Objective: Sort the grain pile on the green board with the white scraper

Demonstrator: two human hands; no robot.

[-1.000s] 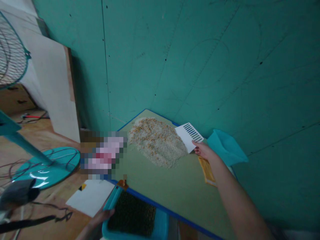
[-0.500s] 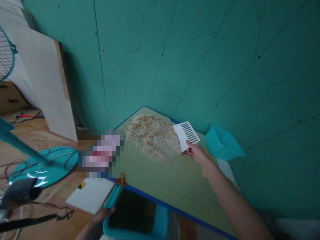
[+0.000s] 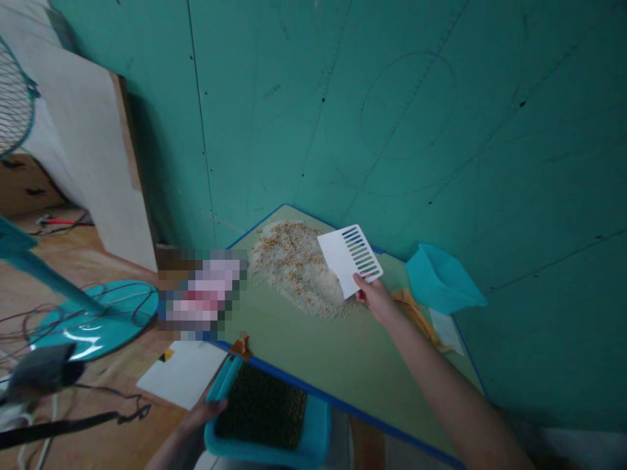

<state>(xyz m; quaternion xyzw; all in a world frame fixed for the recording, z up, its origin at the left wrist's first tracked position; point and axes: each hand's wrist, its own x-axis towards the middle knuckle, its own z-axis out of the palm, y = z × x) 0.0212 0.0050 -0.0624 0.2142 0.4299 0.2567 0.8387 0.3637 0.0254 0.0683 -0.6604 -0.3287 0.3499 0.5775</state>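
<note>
My right hand (image 3: 371, 297) is closed on the lower right corner of a flat white slotted plastic plate (image 3: 337, 261), its slots toward the wall. The plate's left edge reaches over a pile of pale grains mixed with orange-yellow kernels (image 3: 294, 261), spread on the green tabletop (image 3: 304, 356). Below the table's near edge is a turquoise tub (image 3: 318, 427) holding many small dark green grains (image 3: 262, 408). My left hand (image 3: 211, 411) grips the tub's left rim, thumb on top and the other fingers mostly hidden.
A turquoise scoop-shaped container (image 3: 441, 281) stands at the table's right edge, with a yellow-brown cloth (image 3: 421, 320) beside it. A pixelated object (image 3: 210, 294) sits at the left edge. Left on the floor are a turquoise fan base (image 3: 117, 313) and cables. A green wall (image 3: 274, 117) rises behind.
My right hand has moved the white slotted plate left, further over the pile, uncovering more of the cloth. My left hand stays at the tub's rim. The view has shifted slightly.
</note>
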